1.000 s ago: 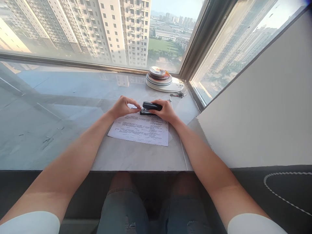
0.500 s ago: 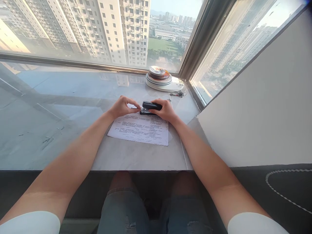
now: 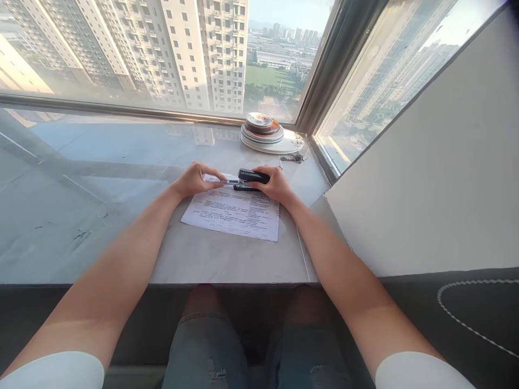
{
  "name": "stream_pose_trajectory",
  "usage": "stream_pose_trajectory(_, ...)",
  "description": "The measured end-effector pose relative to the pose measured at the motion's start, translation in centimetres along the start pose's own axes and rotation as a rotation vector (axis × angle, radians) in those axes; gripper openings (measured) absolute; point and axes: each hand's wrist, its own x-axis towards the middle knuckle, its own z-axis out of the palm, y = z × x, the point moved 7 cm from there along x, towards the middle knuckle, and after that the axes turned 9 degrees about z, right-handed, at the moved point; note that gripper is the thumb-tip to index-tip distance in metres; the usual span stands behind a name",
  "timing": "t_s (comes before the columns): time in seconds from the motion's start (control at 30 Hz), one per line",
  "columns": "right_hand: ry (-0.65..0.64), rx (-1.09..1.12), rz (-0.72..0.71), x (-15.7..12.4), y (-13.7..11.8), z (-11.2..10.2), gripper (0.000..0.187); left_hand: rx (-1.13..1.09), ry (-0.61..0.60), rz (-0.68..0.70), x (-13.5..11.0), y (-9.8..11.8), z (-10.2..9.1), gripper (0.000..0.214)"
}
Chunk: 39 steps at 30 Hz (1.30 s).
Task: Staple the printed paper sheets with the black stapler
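One stapler (image 3: 253, 175): over the paper (image 3: 235, 216), mouth gaping toward the left hand (image 3: 198, 179)
Right hand (image 3: 276, 183): fingers hugging its back end
Left fingers: pinching the thin metal bit (image 3: 231, 182) poking out front

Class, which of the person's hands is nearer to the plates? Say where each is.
Right. The right hand, on the stapler, is in front of the plates; the left hand is farther off, in front and to their left.
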Motion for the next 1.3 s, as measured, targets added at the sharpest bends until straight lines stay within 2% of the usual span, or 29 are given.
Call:
stream_pose_trajectory(0.13,0.002,-0.004,0.009,0.1,0.3,-0.1,0.035,0.016,0.023,-0.014,-0.1,-0.3,-0.4,0.039)
stream_pose_trajectory(0.33,0.0,0.012,-0.009,0.1,-0.1,-0.1,0.035,0.004,0.03,0.0,0.1,-0.4,0.1,0.055)
stream_pose_trajectory(0.53,-0.118,0.028,-0.1,-0.4,-2.3,1.6,0.031,-0.044,0.023,-0.025,0.6,-0.1,1.4,0.049)
stream_pose_trajectory(0.67,-0.166,0.039,-0.141,-0.8,-3.3,2.3,0.03,-0.05,0.024,0.01,1.0,0.4,1.9,0.052)
stream_pose_trajectory(0.8,-0.185,0.071,-0.113,-0.9,-3.4,2.6,0.032,-0.085,-0.007,0.047,1.3,0.3,1.9,0.059)
stream_pose_trajectory(0.9,-0.219,0.146,-0.058,-1.1,-3.3,3.0,0.038,-0.23,0.077,0.076,1.4,-0.4,0.8,0.068)
stream_pose_trajectory(1.03,-0.31,0.196,0.004,-2.2,-3.5,3.4,0.04,-0.464,0.332,0.09,1.2,-1.9,-1.6,0.064)
stream_pose_trajectory(1.13,-0.34,0.198,0.072,-3.6,-3.0,1.8,0.039,-0.501,0.452,0.071,1.0,-2.8,-2.6,0.057)
stream_pose_trajectory(1.23,-0.4,0.125,0.12,-5.6,-2.0,-1.4,0.037,-0.492,0.486,0.044,0.9,-3.1,-2.8,0.054)
stream_pose_trajectory(1.3,-0.353,0.075,0.126,-7.1,-1.2,-4.1,0.035,-0.483,0.5,0.024,0.9,-3.2,-2.8,0.055)
